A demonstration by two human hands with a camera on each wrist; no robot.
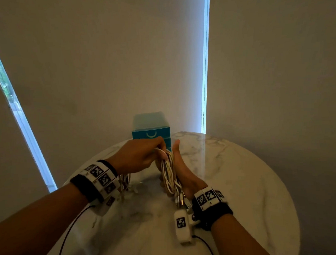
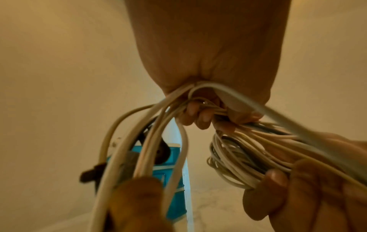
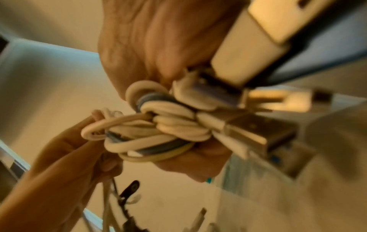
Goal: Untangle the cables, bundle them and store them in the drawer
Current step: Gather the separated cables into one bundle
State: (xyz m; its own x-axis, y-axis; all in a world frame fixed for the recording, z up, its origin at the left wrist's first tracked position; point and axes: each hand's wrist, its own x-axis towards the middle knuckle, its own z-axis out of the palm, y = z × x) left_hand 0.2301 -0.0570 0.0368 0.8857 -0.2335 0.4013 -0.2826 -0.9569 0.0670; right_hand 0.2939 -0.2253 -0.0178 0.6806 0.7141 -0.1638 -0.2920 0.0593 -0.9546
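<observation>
Over the middle of the table, a coil of white cables (image 1: 170, 171) lies in my right hand (image 1: 181, 172), whose fingers curl round it from below. Several USB plugs (image 3: 258, 130) stick out of the coil (image 3: 158, 130) toward my wrist. My left hand (image 1: 143, 157) grips the far end of the coil from above, fingers (image 2: 198, 116) curled round the strands. More loose white cables (image 2: 139, 149) hang from that hand below my left wrist (image 1: 125, 183). The blue drawer unit (image 1: 151, 132) stands just behind both hands, its top drawer shut.
The round marble table (image 1: 232, 172) ends close to the wall behind the drawer unit (image 2: 170, 164). A thin black wire (image 1: 71, 224) runs off my left wrist across the table's near side. A white camera block (image 1: 184, 228) hangs under my right wrist.
</observation>
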